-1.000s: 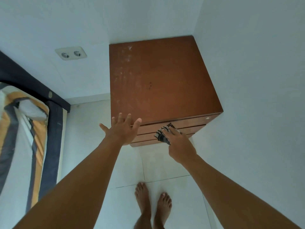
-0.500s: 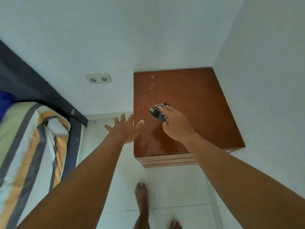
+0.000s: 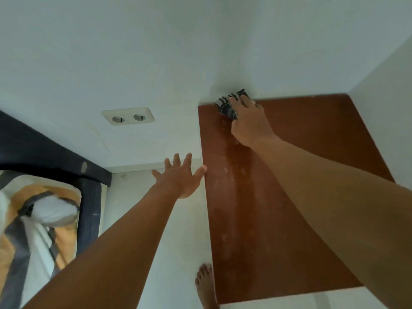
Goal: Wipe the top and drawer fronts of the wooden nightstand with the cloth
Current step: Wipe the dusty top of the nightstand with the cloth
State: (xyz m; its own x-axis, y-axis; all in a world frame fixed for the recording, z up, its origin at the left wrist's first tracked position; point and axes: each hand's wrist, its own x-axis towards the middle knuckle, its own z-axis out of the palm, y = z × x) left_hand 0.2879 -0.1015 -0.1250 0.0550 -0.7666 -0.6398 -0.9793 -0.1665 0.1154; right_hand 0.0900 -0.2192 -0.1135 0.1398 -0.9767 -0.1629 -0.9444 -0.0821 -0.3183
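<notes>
Right hand [image 3: 249,121] pressing cloth [image 3: 226,104] on nightstand [image 3: 267,219] back corner, drawer fronts hidden, left hand [image 3: 180,179] spread empty.

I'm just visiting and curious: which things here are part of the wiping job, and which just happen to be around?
Part of the job:
nightstand top
cloth
right hand pressing the cloth
left hand, open, off the nightstand

Just around:
wall socket
bed
bare foot
</notes>
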